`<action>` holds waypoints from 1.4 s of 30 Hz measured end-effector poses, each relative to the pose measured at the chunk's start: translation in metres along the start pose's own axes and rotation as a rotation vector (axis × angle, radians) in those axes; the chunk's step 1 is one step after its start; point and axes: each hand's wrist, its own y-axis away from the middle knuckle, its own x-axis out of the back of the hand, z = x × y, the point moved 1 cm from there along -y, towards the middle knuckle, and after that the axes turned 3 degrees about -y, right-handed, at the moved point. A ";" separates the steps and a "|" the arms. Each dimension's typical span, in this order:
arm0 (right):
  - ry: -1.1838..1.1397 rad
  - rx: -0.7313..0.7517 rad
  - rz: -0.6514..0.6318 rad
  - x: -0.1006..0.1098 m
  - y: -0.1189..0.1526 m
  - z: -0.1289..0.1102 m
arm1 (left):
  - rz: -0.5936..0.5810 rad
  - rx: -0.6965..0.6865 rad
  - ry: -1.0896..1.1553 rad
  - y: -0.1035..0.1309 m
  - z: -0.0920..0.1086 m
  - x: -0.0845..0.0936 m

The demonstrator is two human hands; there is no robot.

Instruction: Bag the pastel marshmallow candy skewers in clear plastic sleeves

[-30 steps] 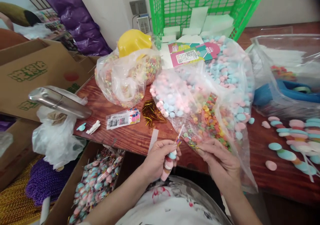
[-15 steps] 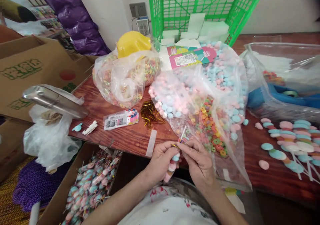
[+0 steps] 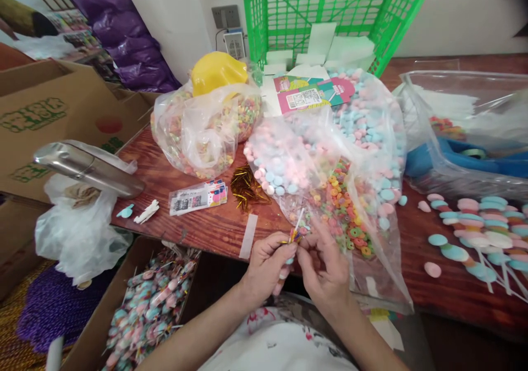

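Near the table's front edge my left hand [image 3: 268, 263] is closed around a candy skewer [image 3: 282, 278] of pink and blue pieces, its white stick pointing up and away. Gold and coloured foil shows around the stick just above my thumb. My right hand [image 3: 325, 258] is beside it, thumb and fingertips pinched at the gold twist tie [image 3: 297, 238]; the exact grip is partly hidden. Just beyond both hands lies a clear bag [image 3: 289, 164] of pink and blue candies, with ring-shaped candies [image 3: 350, 211] in front. A bundle of gold ties [image 3: 244, 188] rests to the left.
Finished skewers [image 3: 152, 305] fill a carton below left. Unwrapped candy skewers [image 3: 474, 233] lie at right before a clear bin [image 3: 462, 162]. A steel flask [image 3: 91, 170] leans at the left edge; a green basket [image 3: 338, 7] stands behind.
My right fingers have shifted slightly right, off the stick's base, and the left thumb now presses over the tie. The whole view has moved a little.
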 end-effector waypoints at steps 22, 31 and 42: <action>-0.136 -0.116 -0.573 0.042 -0.006 0.008 | -0.329 0.319 -0.264 -0.006 0.023 0.006; -0.120 0.433 -0.516 0.047 -0.004 -0.009 | -0.788 0.709 0.056 -0.005 0.011 0.011; 0.076 0.686 -0.787 0.056 -0.038 -0.023 | -1.064 0.784 -0.194 -0.019 0.035 0.003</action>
